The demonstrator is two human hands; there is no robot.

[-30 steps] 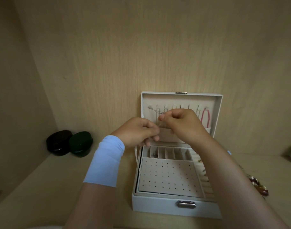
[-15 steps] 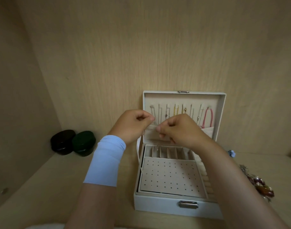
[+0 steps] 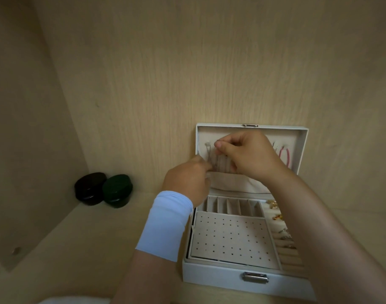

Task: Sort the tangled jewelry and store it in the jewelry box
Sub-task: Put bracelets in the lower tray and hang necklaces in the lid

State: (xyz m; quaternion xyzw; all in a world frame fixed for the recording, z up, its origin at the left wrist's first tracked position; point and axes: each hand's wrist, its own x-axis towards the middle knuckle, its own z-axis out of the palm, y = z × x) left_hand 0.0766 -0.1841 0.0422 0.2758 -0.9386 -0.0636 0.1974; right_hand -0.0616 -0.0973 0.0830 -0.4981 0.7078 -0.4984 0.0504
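A white jewelry box stands open on the wooden shelf, its lid upright against the back wall. Thin chains hang from hooks inside the lid, with a pink loop at the right. My right hand is raised in front of the hooks and pinches the top of a thin silver chain near the lid's left side. My left hand, with a pale blue wrist sleeve, is just below and pinches the chain's lower end. Rings sit in the box's right column.
Two small round lidded boxes, one black and one dark green, stand at the back left of the shelf. A perforated beige earring panel covers the box's front, with narrow compartments behind it.
My right hand has risen and moved up to the hooks at the lid's left. My left hand has dropped lower, beneath the right. The view shifted left, hiding the loose jewelry at the right.
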